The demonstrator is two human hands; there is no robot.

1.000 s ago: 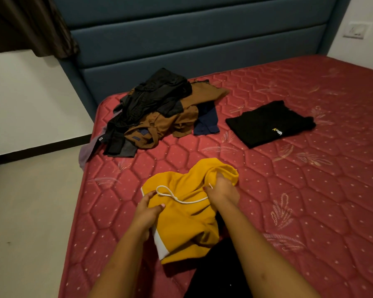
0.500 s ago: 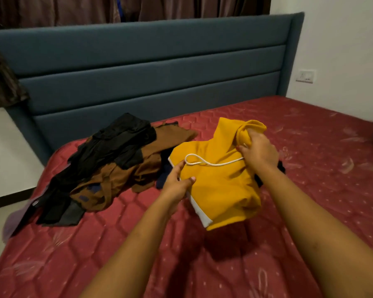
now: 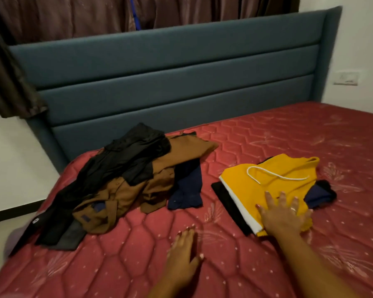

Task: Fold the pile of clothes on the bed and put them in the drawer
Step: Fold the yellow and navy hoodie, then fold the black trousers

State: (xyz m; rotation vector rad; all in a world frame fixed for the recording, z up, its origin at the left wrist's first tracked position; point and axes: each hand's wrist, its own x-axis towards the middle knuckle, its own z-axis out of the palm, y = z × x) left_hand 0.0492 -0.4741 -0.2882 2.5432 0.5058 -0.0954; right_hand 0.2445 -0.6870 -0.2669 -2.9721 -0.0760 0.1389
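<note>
The right hand (image 3: pixel 283 215) presses flat on the folded yellow garment (image 3: pixel 246 186), apparently finishing that fold. The left hand (image 3: pixel 184 252) is released, empty. Next, probably grasping 1 piece from the pile (image 3: pixel 125 179).

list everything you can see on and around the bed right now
yellow garment: one, yellow with white stripe and cord, folded, atop dark folded clothes
dark folded clothes: count unclear, black and navy, under the yellow garment
pile of clothes: one heap, black, brown, navy, grey, left on mattress
mattress: one, red, quilted
headboard: one, blue, behind mattress
curtains: count unclear, brown, above headboard
wall socket: one, white, right wall
left hand: one, fingers straight, over bare mattress
right hand: one, flat on yellow garment
</note>
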